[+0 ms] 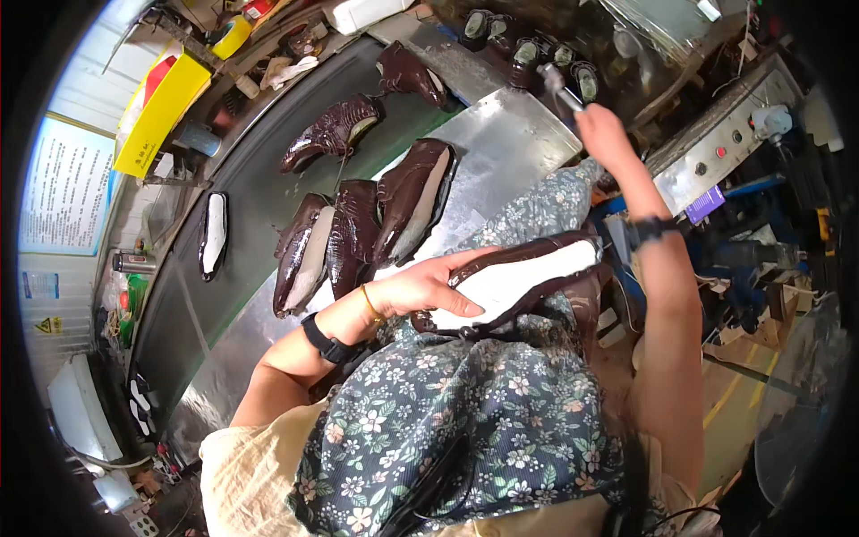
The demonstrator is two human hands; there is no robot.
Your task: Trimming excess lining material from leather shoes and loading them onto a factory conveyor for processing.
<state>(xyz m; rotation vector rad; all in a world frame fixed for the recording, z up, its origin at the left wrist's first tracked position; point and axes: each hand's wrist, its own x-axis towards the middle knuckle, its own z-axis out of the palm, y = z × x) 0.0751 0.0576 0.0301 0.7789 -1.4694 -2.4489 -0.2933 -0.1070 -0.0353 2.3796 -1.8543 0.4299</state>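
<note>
My left hand (419,291) grips a dark brown shoe upper (564,285) over my lap, its white bottom (519,276) facing up. The thumb presses on that white face near the end closest to me. Raised at the upper right, my right hand (608,136) is wrapped round a hammer (557,82), its metal head apart from the shoe and slightly blurred. Just beyond my left hand, several dark brown shoe uppers with pale bottoms, such as one brown shoe (413,199), lie on a metal sheet (506,134).
A dark green conveyor belt (250,170) curves along the left, bearing more brown shoes (333,130) and a white-bottomed piece (214,234). Small dark shoes (526,61) stand at the far side. A control panel with buttons (720,152) is at right. A yellow box (161,112) stands upper left.
</note>
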